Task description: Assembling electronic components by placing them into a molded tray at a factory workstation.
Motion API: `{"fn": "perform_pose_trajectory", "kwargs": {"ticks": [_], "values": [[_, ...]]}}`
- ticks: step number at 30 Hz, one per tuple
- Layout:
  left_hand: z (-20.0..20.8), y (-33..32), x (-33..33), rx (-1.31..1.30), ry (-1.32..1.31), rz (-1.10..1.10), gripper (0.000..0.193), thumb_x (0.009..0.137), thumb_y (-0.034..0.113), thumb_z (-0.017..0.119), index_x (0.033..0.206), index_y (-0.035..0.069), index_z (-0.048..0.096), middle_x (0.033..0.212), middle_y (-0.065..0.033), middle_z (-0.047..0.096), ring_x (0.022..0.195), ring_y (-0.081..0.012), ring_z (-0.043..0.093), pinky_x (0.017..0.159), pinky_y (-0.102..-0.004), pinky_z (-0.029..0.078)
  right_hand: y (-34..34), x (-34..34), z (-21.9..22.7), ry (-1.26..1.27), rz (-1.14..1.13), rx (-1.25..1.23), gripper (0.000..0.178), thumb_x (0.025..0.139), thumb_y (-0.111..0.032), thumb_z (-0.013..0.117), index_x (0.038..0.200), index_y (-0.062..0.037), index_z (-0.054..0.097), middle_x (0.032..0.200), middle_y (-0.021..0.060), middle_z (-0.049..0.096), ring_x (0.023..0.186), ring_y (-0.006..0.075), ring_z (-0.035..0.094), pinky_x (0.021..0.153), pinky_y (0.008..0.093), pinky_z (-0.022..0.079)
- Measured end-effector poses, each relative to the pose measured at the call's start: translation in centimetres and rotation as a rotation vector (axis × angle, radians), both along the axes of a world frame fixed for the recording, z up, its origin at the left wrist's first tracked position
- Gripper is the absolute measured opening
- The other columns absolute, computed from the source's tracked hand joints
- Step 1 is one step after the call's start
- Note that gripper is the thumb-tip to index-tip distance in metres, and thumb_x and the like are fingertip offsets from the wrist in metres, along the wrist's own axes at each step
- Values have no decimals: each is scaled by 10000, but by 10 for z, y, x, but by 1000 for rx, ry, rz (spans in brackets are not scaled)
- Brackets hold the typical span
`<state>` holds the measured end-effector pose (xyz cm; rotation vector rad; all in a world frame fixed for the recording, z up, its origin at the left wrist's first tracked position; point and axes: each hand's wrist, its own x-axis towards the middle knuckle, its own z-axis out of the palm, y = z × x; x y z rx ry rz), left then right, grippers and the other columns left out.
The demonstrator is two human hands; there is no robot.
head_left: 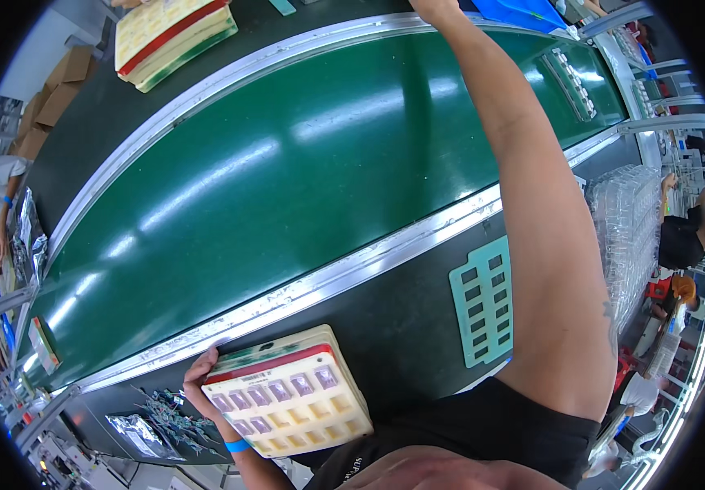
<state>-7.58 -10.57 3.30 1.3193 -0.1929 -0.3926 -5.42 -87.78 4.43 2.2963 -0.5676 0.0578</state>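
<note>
A stack of cream trays [320, 416] with red and green edge layers leans near my body. Clear purplish pieces [277, 390] fill the upper row of pockets and part of the row below; the other pockets are bare. My left hand [199, 380], a blue band at its wrist, has its fingers wrapped round the stack's left edge. Stretched far across the green conveyor belt [303, 180], my right arm ends at the top edge of the view. Only part of my right hand [437, 10] shows there, beside a blue sheet or bag [520, 12]; its fingers are cut off.
A teal plate with square holes [477, 302] lies on the dark near bench. Clear plastic trays [626, 237] are piled at right. Another cream tray stack [174, 37] stands across the belt, with a hand at its top. Wires [177, 416] and silver bags lie at lower left.
</note>
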Motion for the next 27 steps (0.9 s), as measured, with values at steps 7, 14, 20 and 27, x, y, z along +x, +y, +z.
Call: {"fn": "perform_pose_trajectory", "kwargs": {"ticks": [7,14,20,27], "values": [[-6,5,6,36,-122,-32,378,1032,323,391,912,20,582,993,-205,652,1009,-291,623,1053,-503,434,63,-35,24,-217,52,34,234,842,-122,572,1033,-13,655,1110,155,587,1072,291,577,862,391,531],[-7,7,13,271,-139,-10,239,981,132,484,946,-43,642,1012,-193,707,975,-255,667,912,-372,527,144,-109,89,-199,64,249,247,882,-109,513,1094,-35,617,1039,171,587,946,304,614,854,386,540],[-14,13,27,307,-247,-150,213,937,185,542,988,25,675,922,-121,726,836,-189,690,751,-332,542,242,-217,107,-181,237,215,294,897,-172,573,1156,-37,536,1136,162,581,995,348,644,790,470,555],[1,-8,21,-47,-86,-228,403,1056,298,443,1032,-27,680,950,-73,691,848,-135,629,770,-287,500,357,-347,117,-108,51,216,297,892,-102,559,1187,-73,548,1063,116,614,1025,310,642,761,433,567]]}}
